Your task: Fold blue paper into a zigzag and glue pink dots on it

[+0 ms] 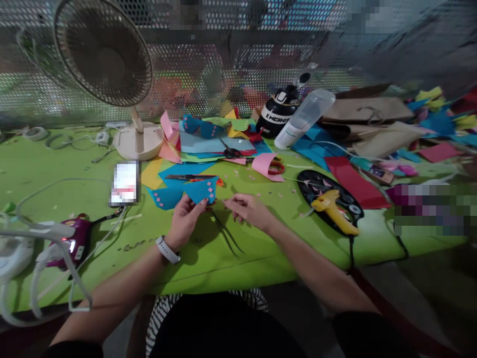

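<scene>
My left hand [185,219], with a pale watch on its wrist, pinches a blue paper cutout shaped like glasses [200,190] by its lower edge. Small pink squares decorate both outer ends of the cutout. Just to the right, my right hand [249,209] has its thumb and fingertips pressed together, apart from the paper; whatever they may hold is too small to make out. Thin dark strands [227,233] lie on the table below the left fingers. Behind the cutout are a utility knife [190,177] and more blue paper [179,171].
A yellow glue gun [331,209] rests on a black tray [307,180] at right. Scissors [231,150] and a second blue glasses cutout [203,128] lie farther back. Around them stand a fan [137,141], a black bottle [278,112] and a clear bottle [305,119]. Cables and a phone [124,182] occupy the left.
</scene>
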The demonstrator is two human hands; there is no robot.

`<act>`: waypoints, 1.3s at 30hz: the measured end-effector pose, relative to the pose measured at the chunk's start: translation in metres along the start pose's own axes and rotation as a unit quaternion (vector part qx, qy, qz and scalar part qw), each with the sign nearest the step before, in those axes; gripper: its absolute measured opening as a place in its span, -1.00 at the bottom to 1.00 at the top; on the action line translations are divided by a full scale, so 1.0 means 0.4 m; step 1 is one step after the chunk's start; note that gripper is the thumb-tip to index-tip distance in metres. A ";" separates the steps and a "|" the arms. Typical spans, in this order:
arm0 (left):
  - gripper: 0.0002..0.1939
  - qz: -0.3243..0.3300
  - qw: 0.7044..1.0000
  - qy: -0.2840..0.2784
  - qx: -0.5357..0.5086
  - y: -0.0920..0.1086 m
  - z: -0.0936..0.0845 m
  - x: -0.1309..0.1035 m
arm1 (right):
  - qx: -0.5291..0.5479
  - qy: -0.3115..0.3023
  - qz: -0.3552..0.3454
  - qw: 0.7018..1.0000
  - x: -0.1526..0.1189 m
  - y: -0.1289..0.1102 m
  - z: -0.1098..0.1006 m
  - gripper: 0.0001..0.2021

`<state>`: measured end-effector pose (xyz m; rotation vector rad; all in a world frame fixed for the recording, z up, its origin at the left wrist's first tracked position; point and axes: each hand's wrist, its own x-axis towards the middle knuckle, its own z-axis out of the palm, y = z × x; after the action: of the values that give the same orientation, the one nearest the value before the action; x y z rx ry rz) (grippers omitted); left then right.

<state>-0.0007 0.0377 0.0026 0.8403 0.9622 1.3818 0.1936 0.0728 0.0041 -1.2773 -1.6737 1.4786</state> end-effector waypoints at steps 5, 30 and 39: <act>-0.63 0.015 1.000 -0.011 0.006 0.001 0.005 -0.006 | 0.183 -0.054 0.036 0.981 0.010 0.007 0.032 -0.64; -0.57 0.004 0.998 -0.057 0.033 -0.021 -0.011 -0.007 | 0.412 0.104 0.009 0.905 0.086 -0.019 0.107 -0.62; -0.49 -0.009 0.996 0.009 -0.092 0.017 -0.026 0.014 | 0.410 0.164 -0.021 0.897 0.103 -0.017 0.030 -0.61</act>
<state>-0.0132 0.0430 0.0045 0.6802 0.8408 1.4397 0.1650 0.1054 0.0006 -0.9186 -0.7024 1.5708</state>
